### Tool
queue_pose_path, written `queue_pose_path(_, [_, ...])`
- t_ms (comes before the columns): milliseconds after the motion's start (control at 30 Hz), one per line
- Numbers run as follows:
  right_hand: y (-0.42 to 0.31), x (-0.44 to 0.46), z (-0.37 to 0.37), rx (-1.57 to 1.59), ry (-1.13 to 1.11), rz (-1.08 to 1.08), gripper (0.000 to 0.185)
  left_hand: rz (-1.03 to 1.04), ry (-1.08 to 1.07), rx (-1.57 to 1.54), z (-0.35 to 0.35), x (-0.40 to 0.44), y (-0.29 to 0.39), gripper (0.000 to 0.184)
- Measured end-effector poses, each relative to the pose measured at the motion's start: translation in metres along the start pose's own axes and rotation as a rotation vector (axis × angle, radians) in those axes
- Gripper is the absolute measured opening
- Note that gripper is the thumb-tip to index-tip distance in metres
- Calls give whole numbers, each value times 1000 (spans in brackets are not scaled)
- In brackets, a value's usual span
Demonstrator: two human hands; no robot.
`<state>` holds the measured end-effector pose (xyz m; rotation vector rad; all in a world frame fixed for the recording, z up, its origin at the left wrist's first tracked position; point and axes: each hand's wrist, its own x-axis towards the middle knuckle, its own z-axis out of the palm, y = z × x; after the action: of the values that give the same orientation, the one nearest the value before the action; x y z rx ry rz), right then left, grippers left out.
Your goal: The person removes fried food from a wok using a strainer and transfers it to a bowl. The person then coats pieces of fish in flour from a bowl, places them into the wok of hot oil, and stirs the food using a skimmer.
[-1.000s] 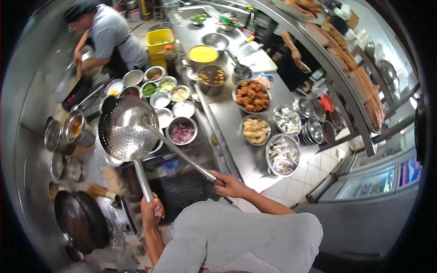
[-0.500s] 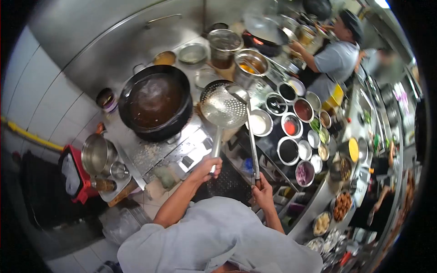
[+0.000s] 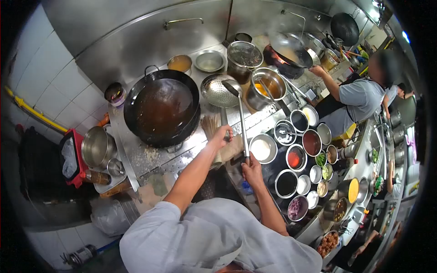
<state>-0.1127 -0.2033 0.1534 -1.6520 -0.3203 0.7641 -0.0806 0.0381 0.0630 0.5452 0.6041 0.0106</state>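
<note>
My left hand (image 3: 221,138) is closed round the handle of a perforated strainer (image 3: 214,91), a wide metal bowl full of small holes. In my right hand (image 3: 251,169) is the long handle of a ladle (image 3: 233,88), whose small bowl overlaps the strainer's right side. Whether the two bowls touch, I cannot tell. To the left of the strainer, a large black wok (image 3: 159,107) holds dark brown liquid. A bamboo brush (image 3: 211,129) lies beneath my left hand. Just right of the ladle's shaft stands a pot of white contents (image 3: 262,149).
Several sauce pots (image 3: 287,183) crowd the right counter. A pot with orange liquid (image 3: 266,88) stands behind the ladle. Beyond it a co-worker (image 3: 359,93) grips a wok (image 3: 291,50) over flames. A metal bowl (image 3: 99,146) and red bin (image 3: 74,157) are at left.
The strainer and ladle have moved forward, away from my body, with both hands still gripping them. My view has shifted, and the bamboo brush now shows. The co-worker's wok is tilted differently.
</note>
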Motion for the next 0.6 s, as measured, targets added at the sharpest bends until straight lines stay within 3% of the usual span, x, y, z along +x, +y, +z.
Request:
queue_pose_path(67, [35,35,-8,-107,-12,-91,68,3,20,54,2,28,6,13])
queue_pose_path(133, [13,40,0,-56,-16,-43,68,-44,62,187,5,42,12,30])
queue_pose_path(233, [7,51,11,-22,-69,10,69,-55,84,192,1,42,5,39])
queue_pose_path(267, [27,62,17,-208,21,-158,63,-49,96,189,-4,39,3,39])
queue_pose_path(300, [42,73,23,-392,112,-333,58,37,164,265,-15,37,-3,39])
queue_pose_path(400, [62,82,39,-580,88,-269,55,328,356,518,-41,-10,-29,34])
queue_pose_path(433, [69,87,45,-713,100,-251,54,468,306,580,-42,-42,-35,29])
queue_pose_path(467, [79,93,51,-718,104,-154,43,416,308,582,-46,-66,-40,28])
queue_pose_path(567, [133,110,58,-690,126,-203,50,296,264,624,-55,-128,-56,27])
queue_pose_path(600, [136,105,60,-654,152,-245,40,225,214,664,-59,-146,-61,27])
